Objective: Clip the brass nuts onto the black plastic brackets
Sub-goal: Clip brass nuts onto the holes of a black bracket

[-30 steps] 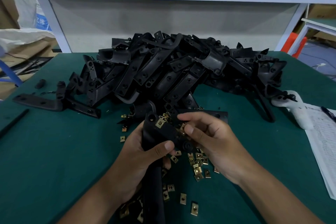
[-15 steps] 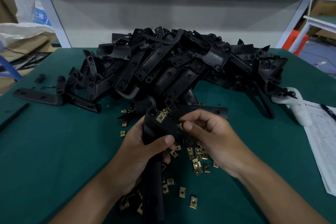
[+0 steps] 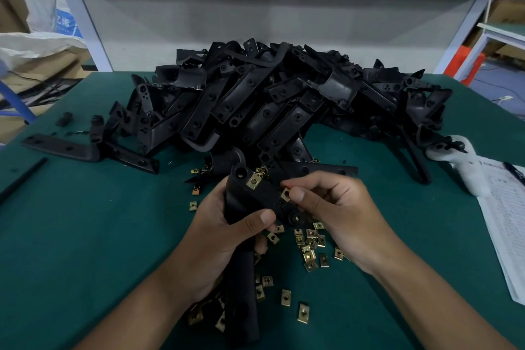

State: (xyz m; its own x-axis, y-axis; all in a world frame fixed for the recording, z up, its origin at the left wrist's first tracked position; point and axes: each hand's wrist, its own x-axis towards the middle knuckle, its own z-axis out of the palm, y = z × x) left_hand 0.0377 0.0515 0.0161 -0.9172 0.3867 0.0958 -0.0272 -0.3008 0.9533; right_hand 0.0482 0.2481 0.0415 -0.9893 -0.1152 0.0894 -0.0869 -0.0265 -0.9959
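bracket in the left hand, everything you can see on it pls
The black plastic bracket is a long matte strip with a wider head. It runs from near the bottom edge up toward the pile. The left hand grips it below the head, thumb across the front. One clipped brass nut sits on the top edge beside a round hole. The right hand pinches a second brass nut against the right edge.

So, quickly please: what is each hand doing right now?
Left hand: grips the black bracket, which already carries one brass nut.
Right hand: pinches a second brass nut at the bracket's edge.
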